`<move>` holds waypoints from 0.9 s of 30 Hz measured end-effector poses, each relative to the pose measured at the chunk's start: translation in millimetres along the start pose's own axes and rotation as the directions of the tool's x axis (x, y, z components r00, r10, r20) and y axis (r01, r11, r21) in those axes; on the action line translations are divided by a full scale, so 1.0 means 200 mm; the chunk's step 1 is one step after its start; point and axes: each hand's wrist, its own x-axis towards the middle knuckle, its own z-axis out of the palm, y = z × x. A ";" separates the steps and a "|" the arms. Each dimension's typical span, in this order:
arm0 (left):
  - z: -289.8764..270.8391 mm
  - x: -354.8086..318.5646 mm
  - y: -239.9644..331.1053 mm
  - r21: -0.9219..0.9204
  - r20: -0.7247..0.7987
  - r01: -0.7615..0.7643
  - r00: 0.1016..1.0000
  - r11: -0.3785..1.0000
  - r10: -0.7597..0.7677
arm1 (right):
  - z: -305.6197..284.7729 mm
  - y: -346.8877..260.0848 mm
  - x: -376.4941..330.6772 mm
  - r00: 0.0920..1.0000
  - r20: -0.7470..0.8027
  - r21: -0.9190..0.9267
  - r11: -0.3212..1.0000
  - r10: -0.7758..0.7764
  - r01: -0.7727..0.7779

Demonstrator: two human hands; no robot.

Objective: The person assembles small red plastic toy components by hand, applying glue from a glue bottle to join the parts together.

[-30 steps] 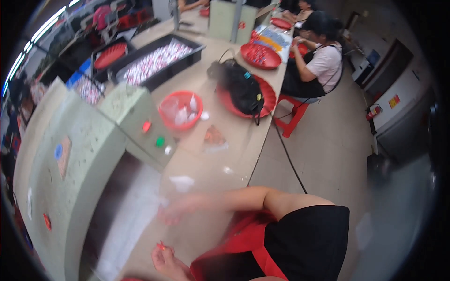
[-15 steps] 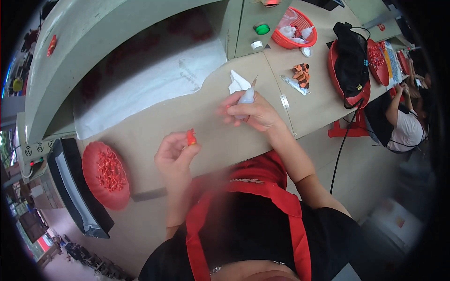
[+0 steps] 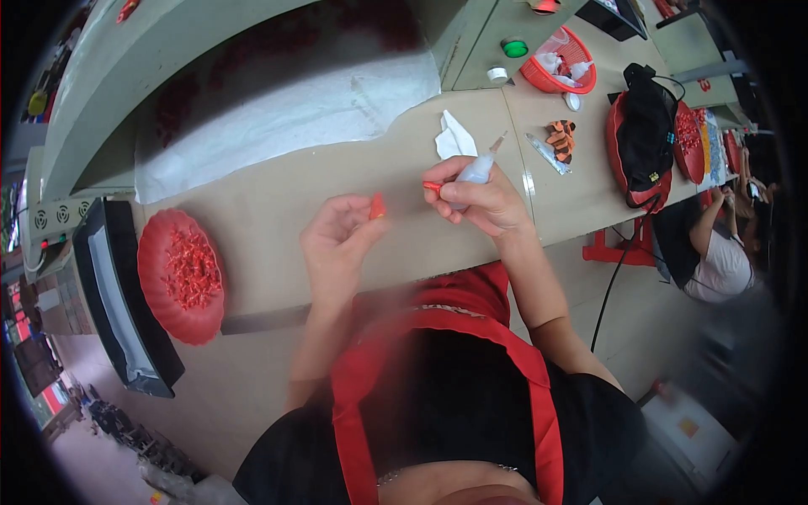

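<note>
Over the table's near part, my left hand (image 3: 332,244) is closed, pinching a small red-orange piece (image 3: 377,207) between thumb and fingertips. To its right, my right hand (image 3: 495,206) is wrapped round a translucent squeeze bottle (image 3: 476,172) whose thin tip points up and away. Thumb and fingertips of that same hand also pinch a small red piece (image 3: 432,186), held toward the left hand. A gap separates the two pieces. Small size and some blur keep their exact shape from showing. Just beyond the right hand lies a crumpled white tissue (image 3: 454,135).
A red scalloped tray (image 3: 151,282) of small red pieces sits at left beside a black trough (image 3: 118,299). A grey-green machine (image 3: 278,25) arches over white sheeting (image 3: 353,109). Farther right are a red basket (image 3: 536,80), orange-and-black pieces (image 3: 560,141), a black bag (image 3: 646,126) and another person (image 3: 715,257).
The view has shifted. Both hands keep their hold. The red piece in my right fingertips, mostly hidden and blurred before, now shows clearly, and the left-hand piece is tilted differently.
</note>
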 end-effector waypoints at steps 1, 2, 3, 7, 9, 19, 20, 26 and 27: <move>0.00 0.00 0.00 -0.014 0.013 0.000 1.000 1.000 0.000 | 0.01 -0.01 -0.01 1.000 0.008 -0.004 1.000 0.009 -0.009; 0.00 0.00 0.00 -0.017 0.002 -0.001 1.000 1.000 0.001 | 0.02 -0.01 -0.02 1.000 0.016 -0.037 0.999 0.002 -0.001; 0.00 0.00 0.00 -0.016 0.014 -0.002 1.000 1.000 0.002 | 0.03 -0.02 -0.02 1.000 0.025 -0.070 0.998 -0.006 0.007; -0.01 -0.02 0.03 0.027 0.033 0.010 0.999 1.000 -0.011 | 0.13 -0.05 -0.03 0.999 -0.013 -0.186 0.982 -0.030 0.027; 0.00 -0.03 0.04 0.043 0.028 -0.006 1.000 0.999 0.005 | 0.17 -0.05 -0.05 0.995 -0.014 -0.334 0.939 -0.096 0.086; -0.02 -0.06 0.04 0.234 -0.003 -0.176 0.983 0.956 0.182 | 0.30 -0.03 -0.07 0.946 0.103 -0.621 0.723 -0.309 0.303; -0.02 -0.06 0.04 0.232 -0.005 -0.176 0.983 0.957 0.182 | 0.31 -0.03 -0.07 0.945 0.076 -0.646 0.706 -0.317 0.289; -0.02 -0.06 0.04 0.468 0.045 -0.396 0.904 0.790 0.425 | 0.32 0.00 -0.08 0.895 0.145 -0.781 0.507 -0.422 0.365; -0.02 -0.06 0.04 0.496 0.054 -0.423 0.887 0.758 0.459 | 0.32 0.00 -0.08 0.871 0.188 -0.807 0.433 -0.454 0.401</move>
